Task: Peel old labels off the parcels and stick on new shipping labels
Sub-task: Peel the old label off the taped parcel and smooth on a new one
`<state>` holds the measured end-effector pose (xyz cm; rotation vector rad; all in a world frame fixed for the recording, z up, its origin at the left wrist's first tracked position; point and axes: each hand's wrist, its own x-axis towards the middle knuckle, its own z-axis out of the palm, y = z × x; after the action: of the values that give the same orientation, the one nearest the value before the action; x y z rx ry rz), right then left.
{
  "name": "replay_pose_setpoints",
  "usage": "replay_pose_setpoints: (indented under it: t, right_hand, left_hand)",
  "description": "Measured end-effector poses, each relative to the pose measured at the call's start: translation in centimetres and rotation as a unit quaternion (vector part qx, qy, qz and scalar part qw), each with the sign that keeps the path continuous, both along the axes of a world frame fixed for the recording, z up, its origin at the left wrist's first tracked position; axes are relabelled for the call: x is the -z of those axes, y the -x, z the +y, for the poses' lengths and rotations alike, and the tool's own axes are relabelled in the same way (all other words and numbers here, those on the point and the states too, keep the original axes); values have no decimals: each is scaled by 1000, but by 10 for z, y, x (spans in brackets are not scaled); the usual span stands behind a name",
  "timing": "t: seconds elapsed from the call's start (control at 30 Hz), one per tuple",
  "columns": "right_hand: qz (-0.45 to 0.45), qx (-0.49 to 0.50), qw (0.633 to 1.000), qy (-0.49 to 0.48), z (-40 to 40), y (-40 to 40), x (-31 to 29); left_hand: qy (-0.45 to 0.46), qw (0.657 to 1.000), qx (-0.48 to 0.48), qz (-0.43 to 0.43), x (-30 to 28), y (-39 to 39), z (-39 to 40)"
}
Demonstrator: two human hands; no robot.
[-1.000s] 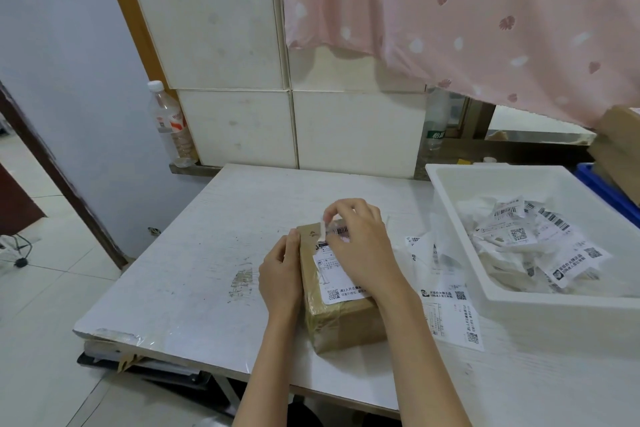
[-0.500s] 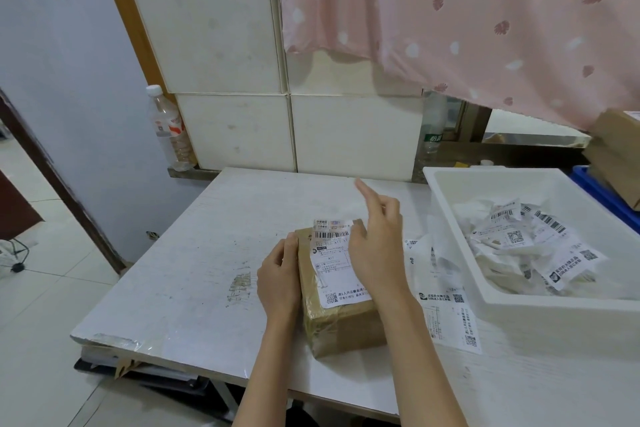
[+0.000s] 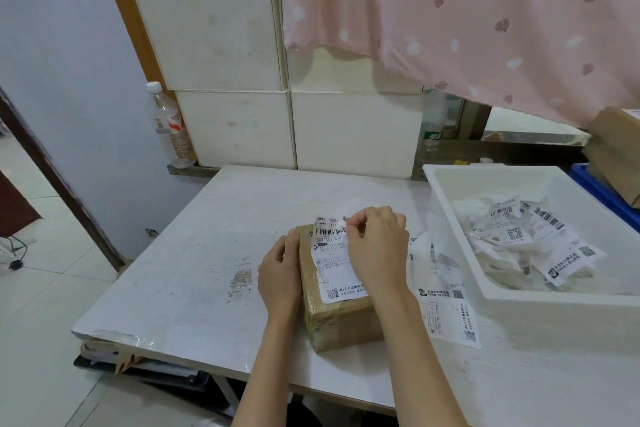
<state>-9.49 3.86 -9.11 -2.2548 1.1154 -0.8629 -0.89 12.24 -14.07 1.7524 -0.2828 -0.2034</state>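
Fingertips [image 3: 349,226] of your right hand [image 3: 375,253] pinched the label's [image 3: 332,260] far edge, lifted off the parcel [image 3: 341,319] lying mid-table [image 3: 207,253]. Your left hand [image 3: 280,276] gripped the parcel's left side, fingers curled over its edge.

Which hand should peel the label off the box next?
Right. The right hand already pinches the label at its far top edge, which is lifted off the cardboard box. The left hand grips the box's left side, steadying it.
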Motion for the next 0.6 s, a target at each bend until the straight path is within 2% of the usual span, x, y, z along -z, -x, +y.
replay_pose_setpoints:
  t: [0.1,0.33,0.6]
  right_hand:
    - [-14,-20,999,26,3,1,-3]
    - [-77,-35,996,15,6,1,-2]
    - [-180,-87,979,-38,11,10,-9]
  left_hand:
    - [-2,1000,0,5,0,0,0]
    - [0,1000,-1,6,-2,1,1]
    - [2,1000,0,-1,-3,3,1]
